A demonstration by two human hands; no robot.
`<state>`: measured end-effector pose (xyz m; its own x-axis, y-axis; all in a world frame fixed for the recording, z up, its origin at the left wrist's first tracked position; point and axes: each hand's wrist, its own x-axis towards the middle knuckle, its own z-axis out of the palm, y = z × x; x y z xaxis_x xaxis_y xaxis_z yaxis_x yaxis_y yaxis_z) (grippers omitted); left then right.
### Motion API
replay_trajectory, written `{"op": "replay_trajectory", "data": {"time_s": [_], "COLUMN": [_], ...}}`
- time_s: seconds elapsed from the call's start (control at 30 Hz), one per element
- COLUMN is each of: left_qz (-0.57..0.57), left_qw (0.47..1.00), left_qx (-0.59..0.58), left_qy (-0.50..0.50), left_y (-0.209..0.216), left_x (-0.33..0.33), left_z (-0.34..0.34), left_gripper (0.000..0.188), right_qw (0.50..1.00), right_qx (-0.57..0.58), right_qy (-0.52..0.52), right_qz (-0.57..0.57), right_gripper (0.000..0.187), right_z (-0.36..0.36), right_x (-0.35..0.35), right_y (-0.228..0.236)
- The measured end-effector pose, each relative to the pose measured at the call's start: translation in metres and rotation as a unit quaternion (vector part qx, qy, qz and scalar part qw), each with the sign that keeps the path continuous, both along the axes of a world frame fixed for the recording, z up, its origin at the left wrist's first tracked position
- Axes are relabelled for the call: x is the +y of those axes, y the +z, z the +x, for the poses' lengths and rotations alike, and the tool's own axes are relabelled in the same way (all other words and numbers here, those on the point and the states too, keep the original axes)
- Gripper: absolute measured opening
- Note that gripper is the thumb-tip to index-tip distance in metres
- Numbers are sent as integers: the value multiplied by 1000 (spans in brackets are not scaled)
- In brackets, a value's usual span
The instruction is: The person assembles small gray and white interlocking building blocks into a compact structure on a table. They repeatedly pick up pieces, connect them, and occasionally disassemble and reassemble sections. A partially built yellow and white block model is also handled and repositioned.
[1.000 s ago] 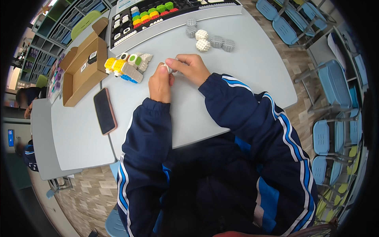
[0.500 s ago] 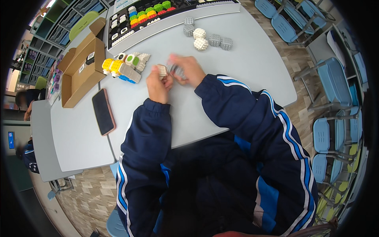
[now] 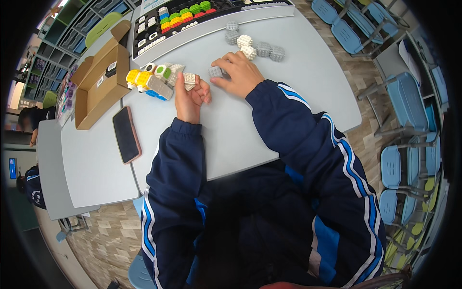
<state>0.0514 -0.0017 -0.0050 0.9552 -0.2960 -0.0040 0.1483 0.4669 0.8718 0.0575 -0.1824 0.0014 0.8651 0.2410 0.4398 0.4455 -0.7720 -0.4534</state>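
My left hand point(image 3: 191, 102) is closed around a white studded block point(image 3: 190, 81), pinched near the thumb, above the table. To its right, my right hand point(image 3: 239, 74) has a grey studded block point(image 3: 215, 72) between its thumb and forefinger, low over the tabletop. Whether that block rests on the table I cannot tell. Just past the right hand are white studded blocks point(image 3: 245, 42), with grey studded blocks point(image 3: 269, 51) to their right and another grey pair point(image 3: 232, 32) to their left. Left of my left hand lies a built model point(image 3: 154, 81) in yellow, white, grey and blue.
An open cardboard box point(image 3: 98, 86) stands at the left, and a dark-screened phone point(image 3: 126, 136) lies nearer me. Along the far edge is a long kit tray point(image 3: 216, 25) with coloured bricks. Blue chairs point(image 3: 406, 103) stand right of the table. People are at the far left.
My hands have come apart. The grey block has moved away from the white one with my right hand, which shifted right; my left hand moved slightly left with the white block.
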Motion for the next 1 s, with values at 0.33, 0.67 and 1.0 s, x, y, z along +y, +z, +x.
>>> {"op": "replay_trajectory", "data": {"time_s": [0.33, 0.67, 1.0], "left_qz": [239, 216, 132], "left_qw": [969, 972, 983], "left_qx": [-58, -67, 0], "left_qy": [14, -70, -128], "left_y": [2, 14, 19], "left_x": [-11, -8, 1], "left_z": [-16, -13, 6], "left_gripper": [57, 78, 48], "right_qw": [974, 955, 958], "right_qx": [-95, -97, 23], "right_qy": [201, 227, 209], "right_qz": [32, 165, 194], "right_gripper": [48, 29, 35], "right_z": [-10, -7, 8], "right_x": [3, 12, 8], "right_y": [22, 12, 31]}}
